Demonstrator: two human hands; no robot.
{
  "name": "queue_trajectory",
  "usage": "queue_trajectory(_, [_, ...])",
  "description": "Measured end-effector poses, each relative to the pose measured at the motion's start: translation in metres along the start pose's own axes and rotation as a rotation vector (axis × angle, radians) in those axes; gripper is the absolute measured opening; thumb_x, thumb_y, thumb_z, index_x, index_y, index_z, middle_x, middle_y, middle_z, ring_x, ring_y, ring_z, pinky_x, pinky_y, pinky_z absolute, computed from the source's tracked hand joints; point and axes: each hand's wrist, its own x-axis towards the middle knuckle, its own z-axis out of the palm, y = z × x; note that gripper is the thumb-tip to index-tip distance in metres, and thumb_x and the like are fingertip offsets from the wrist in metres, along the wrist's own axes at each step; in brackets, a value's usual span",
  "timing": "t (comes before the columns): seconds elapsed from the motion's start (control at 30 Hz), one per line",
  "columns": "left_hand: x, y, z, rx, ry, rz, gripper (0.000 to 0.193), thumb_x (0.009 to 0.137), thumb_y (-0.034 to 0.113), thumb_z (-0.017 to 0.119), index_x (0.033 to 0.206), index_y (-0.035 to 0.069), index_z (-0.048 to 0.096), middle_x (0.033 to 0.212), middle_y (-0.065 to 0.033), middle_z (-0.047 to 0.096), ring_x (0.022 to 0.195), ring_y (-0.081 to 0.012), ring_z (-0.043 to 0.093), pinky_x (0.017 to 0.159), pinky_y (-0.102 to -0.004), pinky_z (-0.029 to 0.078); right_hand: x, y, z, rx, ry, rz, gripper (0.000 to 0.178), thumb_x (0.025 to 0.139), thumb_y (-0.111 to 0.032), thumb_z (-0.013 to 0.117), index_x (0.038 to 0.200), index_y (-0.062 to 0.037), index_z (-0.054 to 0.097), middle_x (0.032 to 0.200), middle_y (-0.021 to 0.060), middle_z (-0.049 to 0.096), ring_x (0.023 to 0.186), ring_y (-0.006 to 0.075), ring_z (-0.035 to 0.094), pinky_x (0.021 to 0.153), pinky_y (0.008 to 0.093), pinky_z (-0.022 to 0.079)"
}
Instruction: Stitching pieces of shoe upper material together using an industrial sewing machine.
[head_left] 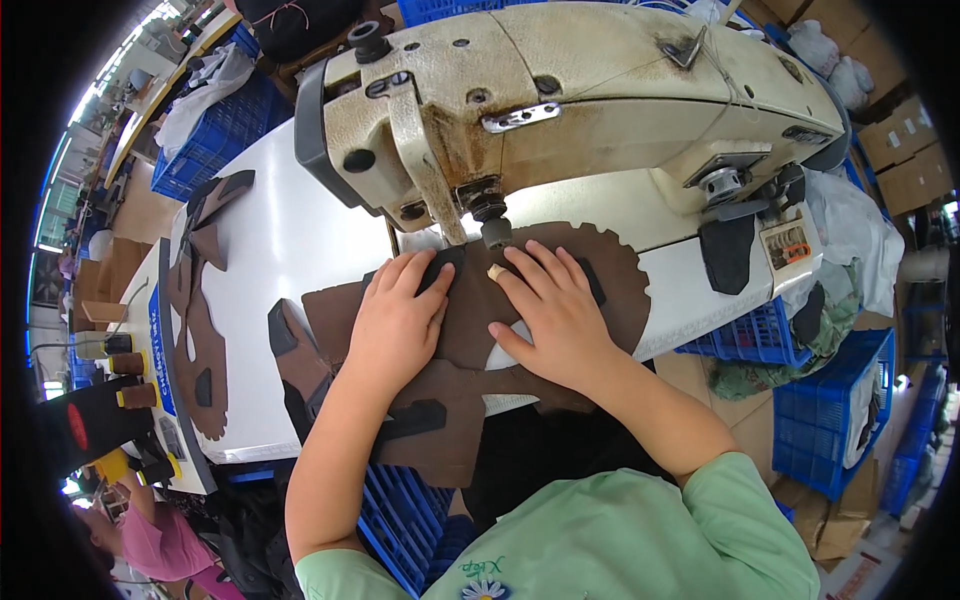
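Note:
A large brown piece of leather-like material (620,285) with a notched curved edge lies on the white sewing table, under the presser foot (493,228) of a beige sewing machine (570,140). My left hand (398,318) rests flat on it left of the foot, fingertips by a small black patch (447,260). To the right of the foot, my right hand (553,318) lies with fingers spread and pressed down, one fingertip wrapped in tape. Another black patch (593,283) shows beside its fingers. Part of the brown material hangs over the table's front edge toward my lap.
More brown pieces with black patches (208,345) lie along the table's left side. Brown thread spools (135,396) stand beyond them. A black piece (727,250) sits at the right. Blue crates (830,405) stand right of the table. A person in pink (165,540) is at lower left.

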Motion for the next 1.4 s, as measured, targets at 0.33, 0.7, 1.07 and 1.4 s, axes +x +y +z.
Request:
queue_trajectory(0.33, [0.004,-0.004,0.005,0.073,0.028,-0.028,0.037,0.084,0.007,0.061,0.12,0.003,0.064,0.129,-0.0153,0.057,0.119,-0.0344,0.052,0.101,-0.0435,0.043,0.018,0.014,0.0,0.015,0.006,-0.083,0.053,0.079,-0.032,0.07,0.123,-0.0045,0.058,0.132,0.0177,0.053,0.128,0.0371,0.044,0.111,0.0509,0.03])
queue_trajectory(0.7, [0.009,-0.006,0.005,0.071,0.013,-0.064,0.035,0.085,0.009,0.06,0.12,0.003,0.064,0.126,-0.0152,0.058,0.119,-0.0327,0.052,0.102,-0.0456,0.042,0.027,0.02,0.001,0.016,-0.019,-0.1,0.05,0.08,-0.033,0.069,0.12,-0.0049,0.059,0.133,0.017,0.052,0.129,0.0365,0.043,0.112,0.0503,0.029])
queue_trajectory(1.07, [0.01,-0.004,0.007,0.118,0.028,-0.066,0.035,0.085,0.007,0.06,0.12,0.003,0.064,0.128,-0.0133,0.058,0.118,-0.0325,0.053,0.1,-0.0426,0.043,0.028,0.021,0.001,0.039,-0.026,-0.093,0.05,0.081,-0.033,0.069,0.12,-0.0036,0.059,0.134,0.017,0.052,0.13,0.036,0.042,0.112,0.0501,0.028])
queue_trajectory(1.4, [0.009,-0.004,0.008,0.106,0.043,-0.062,0.035,0.084,0.006,0.06,0.119,0.002,0.064,0.126,-0.014,0.058,0.116,-0.0334,0.053,0.098,-0.0435,0.044,0.027,0.02,0.002,0.018,-0.015,-0.094,0.049,0.08,-0.033,0.069,0.119,-0.0044,0.06,0.133,0.0168,0.053,0.13,0.036,0.042,0.112,0.05,0.028])
